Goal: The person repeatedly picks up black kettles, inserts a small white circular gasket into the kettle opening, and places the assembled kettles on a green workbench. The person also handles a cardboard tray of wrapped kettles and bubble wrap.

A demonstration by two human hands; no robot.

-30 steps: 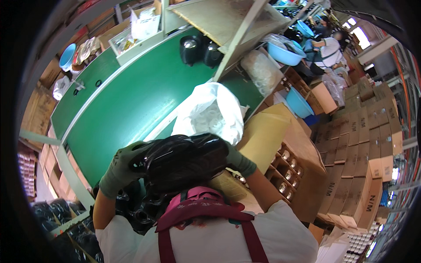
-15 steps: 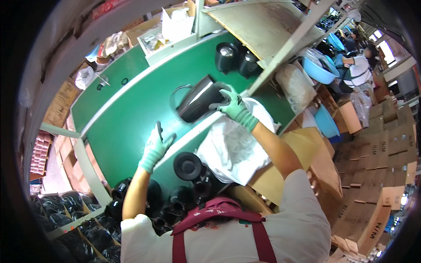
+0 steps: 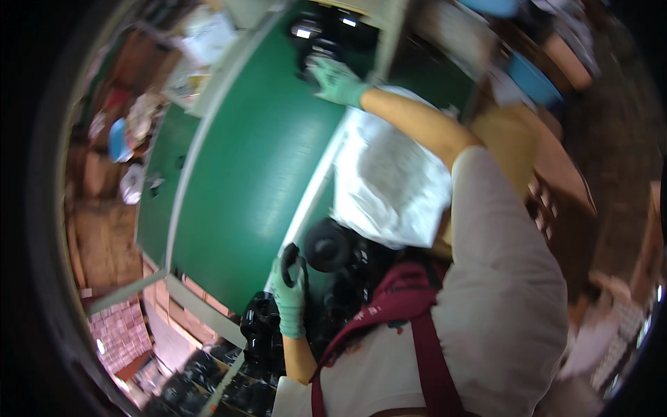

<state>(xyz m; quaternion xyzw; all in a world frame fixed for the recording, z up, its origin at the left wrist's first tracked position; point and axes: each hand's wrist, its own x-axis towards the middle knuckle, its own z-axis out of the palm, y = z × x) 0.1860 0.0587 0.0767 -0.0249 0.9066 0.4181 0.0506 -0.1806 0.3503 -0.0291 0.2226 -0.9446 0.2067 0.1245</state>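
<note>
My right hand (image 3: 335,81), in a pale green glove, reaches to the far end of the long green work surface (image 3: 243,146). Its fingers lie against the near side of a black cylindrical vessel (image 3: 324,50); motion blur softens the grip. Just behind stand more black vessels (image 3: 304,29) with bright reflections on them. My left hand (image 3: 290,288), gloved alike with dark fingertips, is by the surface's near edge, thumb and fingers curved with a gap between them. Beside it sit a black piece with a round disc-like top (image 3: 327,245) and glossy black parts (image 3: 258,326).
A white plastic bag (image 3: 392,174) fills the near right side, next to an open cardboard box (image 3: 556,163). Farther right is a blue basin (image 3: 533,78). A pale rail (image 3: 189,187) runs along the left of the green surface, and a metal frame bar (image 3: 201,309) crosses at lower left.
The view has turned. My right hand has gone from mid-surface to the far end, where the black vessel now stands. My left hand has drawn back toward the near edge.
</note>
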